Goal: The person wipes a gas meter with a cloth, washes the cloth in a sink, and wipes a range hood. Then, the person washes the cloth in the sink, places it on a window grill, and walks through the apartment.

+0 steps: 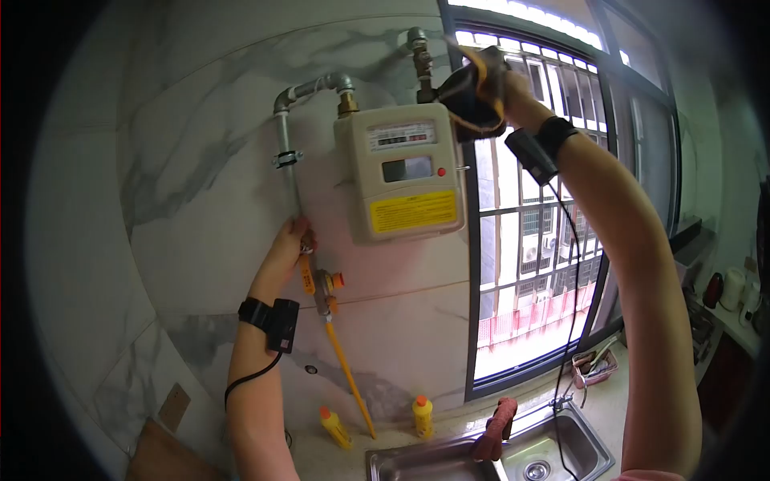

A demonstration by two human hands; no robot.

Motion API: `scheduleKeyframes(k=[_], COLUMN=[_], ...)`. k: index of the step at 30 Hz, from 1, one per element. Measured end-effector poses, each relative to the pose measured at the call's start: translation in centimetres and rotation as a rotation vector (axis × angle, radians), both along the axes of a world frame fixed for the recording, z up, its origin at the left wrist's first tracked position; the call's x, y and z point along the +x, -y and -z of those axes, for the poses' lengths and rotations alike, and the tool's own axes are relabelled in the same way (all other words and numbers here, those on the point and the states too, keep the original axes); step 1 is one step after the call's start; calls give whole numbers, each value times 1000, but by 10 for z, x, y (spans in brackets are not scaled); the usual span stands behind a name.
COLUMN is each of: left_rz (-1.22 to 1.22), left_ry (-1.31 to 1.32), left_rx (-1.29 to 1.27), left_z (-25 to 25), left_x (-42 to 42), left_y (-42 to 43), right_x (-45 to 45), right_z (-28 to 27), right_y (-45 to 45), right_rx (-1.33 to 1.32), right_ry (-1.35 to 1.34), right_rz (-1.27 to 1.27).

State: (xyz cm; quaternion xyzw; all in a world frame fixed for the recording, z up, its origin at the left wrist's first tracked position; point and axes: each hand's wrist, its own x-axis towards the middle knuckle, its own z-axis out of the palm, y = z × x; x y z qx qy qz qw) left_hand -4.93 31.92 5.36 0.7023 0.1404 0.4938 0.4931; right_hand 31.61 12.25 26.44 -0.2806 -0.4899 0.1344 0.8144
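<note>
My left hand (289,247) is closed around the lower end of the thin metal gas pipe (290,188), just above a valve with an orange handle (306,275). Up by the window, my right hand (520,92) grips a black cloth with orange edging (475,90); it is blurred and its far end meets the pipe fitting (423,64) above the gas meter. That beige gas meter (407,172) hangs on the wall between my hands, with a yellow label and a small red button. Most of my right fingers are hidden behind the cloth.
Under the valve a yellow hose (349,377) runs down to the counter, between two yellow bottles (335,427). A red cloth (497,429) drapes over the double steel sink (565,441). The barred window (533,240) stands right of the meter; a basket (595,367) sits below it.
</note>
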Motion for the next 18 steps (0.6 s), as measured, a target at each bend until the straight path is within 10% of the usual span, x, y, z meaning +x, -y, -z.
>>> scheduleKeyframes(k=[12, 18], left_rz=[-49, -6], left_ry=[-14, 1], left_rx=[15, -7], left_z=[2, -1], left_x=[1, 3], left_y=[8, 1], right_x=[-51, -35], right_z=[30, 32], right_y=[-31, -63], right_rx=[-325, -203], right_ry=[312, 324], right_rz=[-354, -9])
